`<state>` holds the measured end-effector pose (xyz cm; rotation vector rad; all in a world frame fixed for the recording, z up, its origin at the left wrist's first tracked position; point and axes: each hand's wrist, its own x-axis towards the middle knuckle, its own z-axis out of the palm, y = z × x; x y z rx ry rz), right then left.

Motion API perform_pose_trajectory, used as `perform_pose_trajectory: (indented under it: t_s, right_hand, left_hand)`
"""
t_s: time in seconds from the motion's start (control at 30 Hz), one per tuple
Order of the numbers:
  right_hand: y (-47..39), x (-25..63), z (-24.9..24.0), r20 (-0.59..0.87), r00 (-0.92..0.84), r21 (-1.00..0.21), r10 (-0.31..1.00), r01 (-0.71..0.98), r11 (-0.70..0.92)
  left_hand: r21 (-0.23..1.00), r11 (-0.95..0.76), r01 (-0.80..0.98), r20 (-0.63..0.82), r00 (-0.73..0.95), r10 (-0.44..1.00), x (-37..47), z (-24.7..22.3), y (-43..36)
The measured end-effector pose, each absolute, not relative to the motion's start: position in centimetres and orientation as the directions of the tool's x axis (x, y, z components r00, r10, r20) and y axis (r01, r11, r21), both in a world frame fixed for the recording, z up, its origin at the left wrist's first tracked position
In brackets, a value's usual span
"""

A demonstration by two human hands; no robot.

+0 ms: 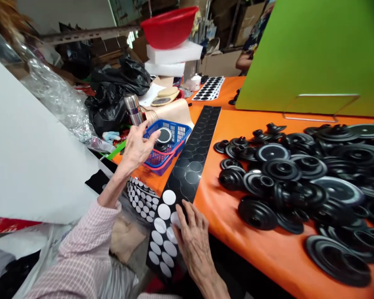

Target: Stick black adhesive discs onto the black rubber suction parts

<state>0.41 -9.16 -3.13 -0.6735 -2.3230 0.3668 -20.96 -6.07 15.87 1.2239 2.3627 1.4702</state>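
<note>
My left hand [139, 144] is over the left rim of a blue plastic basket [184, 132], thumb and fingers apart. Inside the basket, close to my fingertips, lies a black round part with a pale ring [164, 135]. My right hand [193, 236] rests with outstretched fingers on a long black strip of round pieces [191, 166], at the border between its black circles and its white circles [164, 211]. The strip's near end hangs over the table's edge. A pile of black, disc-shaped parts [282, 168] lies to the right of the strip.
The orange table [218, 207] carries a green board [311, 54] at the back right. Beyond the basket are a steel flask [133, 109], a sheet of black dots [209, 88] and a red basin [170, 27] on white foam blocks. A white panel [34, 166] stands at left. Another person's arm [243, 62] shows behind.
</note>
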Motion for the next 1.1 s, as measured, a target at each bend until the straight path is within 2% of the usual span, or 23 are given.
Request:
perform_pose_trajectory:
  t_s: [0.03,0.07,0.13,0.23,0.3,0.4,0.47,0.57,0.63,0.8,1.0,1.1]
  right_hand:
    - [-9.1,0.4,-3.2,0.541,-0.623,-0.435,0.565,0.368,0.822]
    - [-9.0,0.3,-3.3,0.544,-0.616,-0.442,0.570,0.367,0.819]
    - [-9.0,0.2,-3.3,0.546,-0.597,-0.462,0.587,0.370,0.806]
    - [-9.1,0.0,-3.2,0.555,-0.552,-0.501,0.622,0.374,0.780]
    - [-9.2,0.0,-3.1,0.561,-0.519,-0.531,0.645,0.372,0.761]
    - [-9.2,0.3,-2.8,0.558,-0.497,-0.575,0.664,0.346,0.742]
    - [-9.0,0.6,-2.5,0.551,-0.487,-0.609,0.678,0.321,0.725]
    - [-8.8,0.7,-1.9,0.529,-0.455,-0.661,0.716,0.309,0.684]
    - [-8.6,0.6,-1.5,0.512,-0.434,-0.678,0.741,0.325,0.659]
    - [-8.1,0.1,-0.4,0.494,-0.419,-0.668,0.762,0.378,0.641]
    - [-8.0,-0.5,-0.5,0.622,-0.439,-0.482,0.648,0.437,0.759]
    - [-7.5,-0.2,-0.7,0.676,-0.380,-0.466,0.631,0.442,0.766]
  left_hand:
    - [0.714,0.272,0.645,0.316,-0.644,0.697,-20.5,15.2,-7.1]
    - [0.671,0.317,0.671,0.263,-0.614,0.744,-19.7,14.2,-8.5]
    - [0.720,0.388,0.575,0.046,-0.597,0.801,-17.6,11.4,-11.2]
    - [0.856,0.373,0.357,0.013,-0.738,0.675,-14.6,6.6,-13.7]
    - [0.896,0.353,0.270,0.017,-0.815,0.579,-13.4,4.2,-13.9]
    - [0.913,0.398,0.085,-0.161,-0.823,0.545,-13.1,2.6,-13.0]
    - [0.909,0.408,-0.087,-0.339,-0.724,0.601,-13.7,2.8,-12.5]
    - [0.858,0.430,-0.281,-0.512,-0.418,0.750,-14.7,3.7,-12.1]
    - [0.836,0.433,-0.338,-0.529,-0.287,0.798,-15.1,4.2,-12.0]
    - [0.886,0.360,-0.291,-0.432,-0.239,0.870,-15.4,4.3,-12.0]
    - [0.921,0.327,-0.212,-0.371,-0.222,0.902,-15.6,3.9,-11.6]
    - [0.929,0.350,-0.120,-0.370,-0.239,0.898,-16.4,4.1,-11.7]
